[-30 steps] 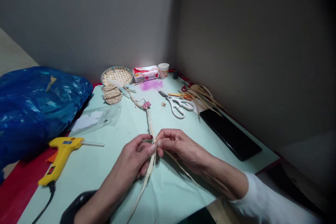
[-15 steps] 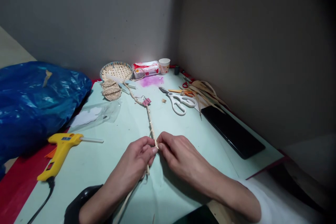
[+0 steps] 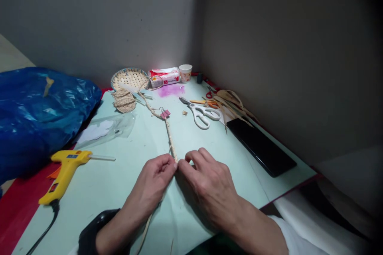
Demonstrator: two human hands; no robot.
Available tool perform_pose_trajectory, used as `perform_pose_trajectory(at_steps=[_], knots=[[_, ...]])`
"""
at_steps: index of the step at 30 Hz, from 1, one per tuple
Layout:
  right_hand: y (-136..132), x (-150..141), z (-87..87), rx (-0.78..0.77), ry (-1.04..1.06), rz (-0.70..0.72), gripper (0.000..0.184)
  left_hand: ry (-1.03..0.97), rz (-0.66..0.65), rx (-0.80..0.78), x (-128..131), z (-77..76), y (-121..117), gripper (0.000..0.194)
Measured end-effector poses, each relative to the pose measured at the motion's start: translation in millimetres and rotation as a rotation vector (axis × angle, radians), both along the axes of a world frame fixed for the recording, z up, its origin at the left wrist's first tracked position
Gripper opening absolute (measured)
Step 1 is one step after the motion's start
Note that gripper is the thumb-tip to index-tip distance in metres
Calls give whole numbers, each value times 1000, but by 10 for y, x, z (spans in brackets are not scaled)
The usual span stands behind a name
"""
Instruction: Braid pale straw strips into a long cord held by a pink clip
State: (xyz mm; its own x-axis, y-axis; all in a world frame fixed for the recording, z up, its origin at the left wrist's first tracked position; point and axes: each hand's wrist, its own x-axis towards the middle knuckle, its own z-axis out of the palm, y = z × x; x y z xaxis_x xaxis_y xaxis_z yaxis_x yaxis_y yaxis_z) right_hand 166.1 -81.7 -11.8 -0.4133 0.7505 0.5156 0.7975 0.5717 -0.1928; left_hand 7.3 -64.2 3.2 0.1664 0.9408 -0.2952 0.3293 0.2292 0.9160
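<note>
A pale braided cord of flat straw-like strands runs from a pink binder clip down to my hands. My left hand pinches the near end of the braid between thumb and forefinger. Touching the same spot from the other side, my right hand has its fingers curled down, and its thumb is mostly hidden. A loose strand trails out below my left hand toward the table's near edge. The other working strands are hidden behind the hands. Beyond the clip, the braid continues toward a coil of braided cord.
On the left lie a yellow glue gun, a clear plastic bag and a large blue bag. White scissors, dry strips and a black tablet-like slab are on the right. A woven basket and paper cup stand at the back.
My right hand has turned over, knuckles now upward, and closed in on the braid's end. The strand that trailed under it is no longer visible. My left hand keeps its pinch.
</note>
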Motion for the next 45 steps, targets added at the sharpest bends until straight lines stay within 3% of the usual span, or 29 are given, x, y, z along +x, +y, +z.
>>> perform_pose_trajectory(at_steps=[4,9,13,16,19,22,24,27,29,35,40,45], knots=[[-70,-37,-12,97,92,-45,23,2,36,16,23,-15,-17,28],[-192,-139,-49,189,164,-68,17,-199,33,-143,18,-19,-24,27],[-236,-188,-97,237,138,-25,20,-366,27,-256,0,-4,-29,25],[-247,-162,-96,206,106,36,23,-396,27,-236,-12,-8,-47,23],[-219,-42,24,89,144,63,19,-395,20,-190,-27,-34,-59,23],[-106,106,227,-58,233,-18,23,-359,5,-162,-37,-56,-55,23],[20,159,336,-310,237,18,30,-324,-1,-147,-43,-53,-52,22],[230,148,375,-790,266,210,29,-237,-13,-102,-59,-10,-54,23],[338,112,325,-947,343,277,32,-149,-39,-66,-73,38,-56,25],[386,58,130,-1036,608,354,33,175,-73,37,-46,153,-101,28],[348,48,143,-996,672,273,32,515,-134,304,-17,181,-159,30],[331,48,169,-991,692,213,34,668,-176,366,-50,212,-186,34]])
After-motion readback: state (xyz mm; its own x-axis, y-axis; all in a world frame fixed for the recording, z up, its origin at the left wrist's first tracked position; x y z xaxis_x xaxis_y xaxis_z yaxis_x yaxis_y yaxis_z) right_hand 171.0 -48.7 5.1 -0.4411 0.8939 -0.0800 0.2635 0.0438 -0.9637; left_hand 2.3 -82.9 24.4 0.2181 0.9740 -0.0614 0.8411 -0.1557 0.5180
